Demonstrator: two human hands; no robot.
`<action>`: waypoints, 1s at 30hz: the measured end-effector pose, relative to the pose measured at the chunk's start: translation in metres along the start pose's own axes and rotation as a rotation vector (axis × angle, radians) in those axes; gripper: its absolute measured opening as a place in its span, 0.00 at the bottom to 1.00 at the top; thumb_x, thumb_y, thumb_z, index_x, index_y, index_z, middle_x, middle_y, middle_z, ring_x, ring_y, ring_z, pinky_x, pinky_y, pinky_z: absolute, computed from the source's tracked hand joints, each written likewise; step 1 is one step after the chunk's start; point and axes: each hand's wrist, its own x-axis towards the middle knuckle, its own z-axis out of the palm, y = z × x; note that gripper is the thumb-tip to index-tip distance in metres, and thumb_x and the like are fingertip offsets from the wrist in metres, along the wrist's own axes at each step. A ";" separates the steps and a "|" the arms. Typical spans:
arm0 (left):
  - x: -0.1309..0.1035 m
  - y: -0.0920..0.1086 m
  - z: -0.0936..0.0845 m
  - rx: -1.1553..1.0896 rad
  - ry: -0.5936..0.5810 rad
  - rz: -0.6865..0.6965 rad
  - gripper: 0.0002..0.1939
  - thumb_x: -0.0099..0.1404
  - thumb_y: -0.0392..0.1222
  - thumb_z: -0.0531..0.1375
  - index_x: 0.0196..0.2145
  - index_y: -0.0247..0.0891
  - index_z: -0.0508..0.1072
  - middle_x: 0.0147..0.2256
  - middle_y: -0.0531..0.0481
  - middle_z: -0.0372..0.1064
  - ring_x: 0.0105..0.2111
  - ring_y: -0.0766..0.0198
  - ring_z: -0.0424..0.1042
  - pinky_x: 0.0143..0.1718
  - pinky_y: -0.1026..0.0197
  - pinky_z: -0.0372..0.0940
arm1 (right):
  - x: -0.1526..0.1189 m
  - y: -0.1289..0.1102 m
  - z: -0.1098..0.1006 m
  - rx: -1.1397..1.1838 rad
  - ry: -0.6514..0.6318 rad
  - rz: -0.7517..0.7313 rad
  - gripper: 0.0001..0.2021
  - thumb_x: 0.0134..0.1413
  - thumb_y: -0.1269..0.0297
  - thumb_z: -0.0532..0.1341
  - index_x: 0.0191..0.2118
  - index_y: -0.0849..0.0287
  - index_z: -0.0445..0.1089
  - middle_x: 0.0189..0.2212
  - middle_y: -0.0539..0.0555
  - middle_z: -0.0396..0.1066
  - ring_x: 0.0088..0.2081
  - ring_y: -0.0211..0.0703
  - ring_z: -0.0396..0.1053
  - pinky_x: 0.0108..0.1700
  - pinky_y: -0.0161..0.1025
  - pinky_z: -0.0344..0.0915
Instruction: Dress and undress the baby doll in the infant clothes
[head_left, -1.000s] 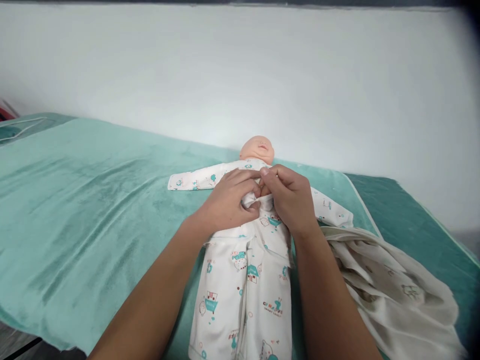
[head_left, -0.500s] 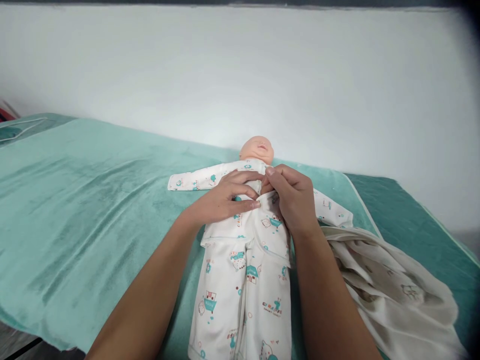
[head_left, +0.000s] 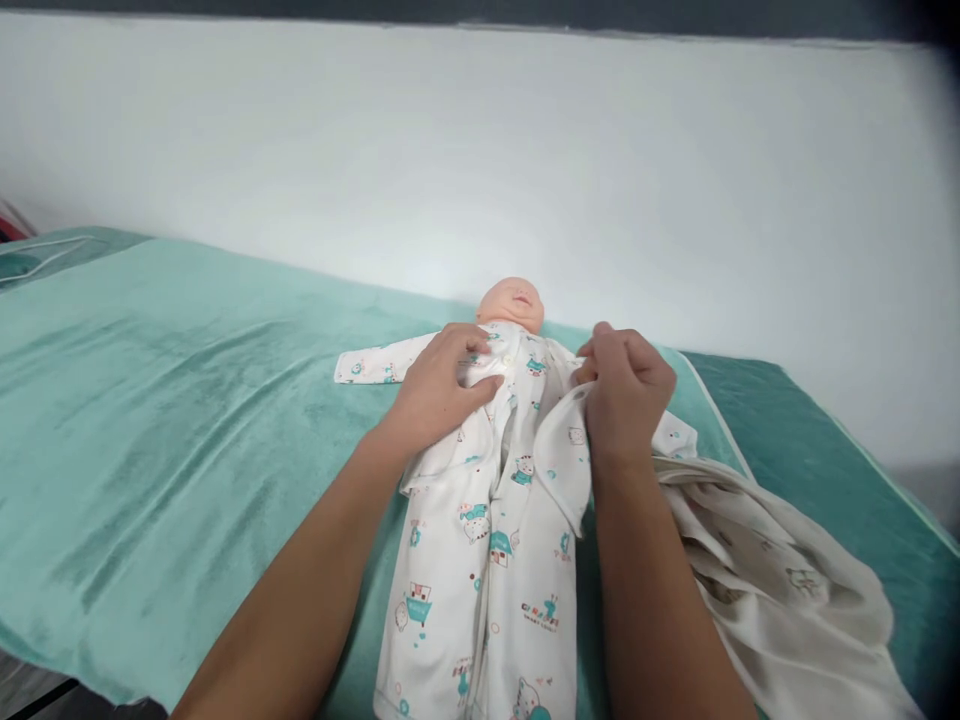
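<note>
A baby doll (head_left: 514,303) lies on its back, head toward the wall, in a white printed top (head_left: 536,365) and matching trousers (head_left: 442,590). My left hand (head_left: 442,385) rests on the left side of the top, thumb and fingers spread apart. My right hand (head_left: 626,385) is closed on the edge of the top's right front flap, pulling it out to the right. This flap hangs folded beside the doll's belly. A button shows near the collar.
A light green cloth (head_left: 187,400) covers the bed beneath the doll, with a darker green cover (head_left: 787,420) at the right. A crumpled beige cloth (head_left: 787,590) lies right of my right forearm. A white wall (head_left: 480,150) rises behind.
My right hand has moved right, drawing the front flap away from the middle of the chest. My left hand has shifted slightly left, its thumb and fingers wider apart.
</note>
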 end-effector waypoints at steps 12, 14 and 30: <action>0.005 -0.022 -0.008 0.160 0.350 -0.233 0.04 0.64 0.38 0.57 0.38 0.44 0.64 0.34 0.52 0.71 0.31 0.62 0.69 0.33 0.58 0.63 | 0.014 0.032 -0.002 -0.472 -0.239 0.020 0.15 0.48 0.60 0.62 0.44 0.57 0.72 0.44 0.57 0.71 0.42 0.48 0.67 0.49 0.50 0.64; 0.005 -0.033 -0.018 0.259 0.408 -0.335 0.06 0.64 0.37 0.56 0.40 0.44 0.65 0.34 0.50 0.71 0.31 0.59 0.70 0.33 0.57 0.62 | 0.018 0.037 -0.009 -0.493 -0.288 0.019 0.15 0.48 0.63 0.61 0.43 0.56 0.73 0.44 0.58 0.71 0.43 0.49 0.67 0.51 0.52 0.64; 0.012 -0.058 -0.010 0.643 0.055 0.010 0.16 0.73 0.41 0.51 0.53 0.46 0.73 0.53 0.46 0.70 0.55 0.53 0.64 0.53 0.51 0.60 | 0.019 0.061 -0.017 -0.773 -0.373 -0.307 0.21 0.62 0.66 0.49 0.54 0.55 0.73 0.58 0.58 0.69 0.60 0.54 0.61 0.61 0.53 0.59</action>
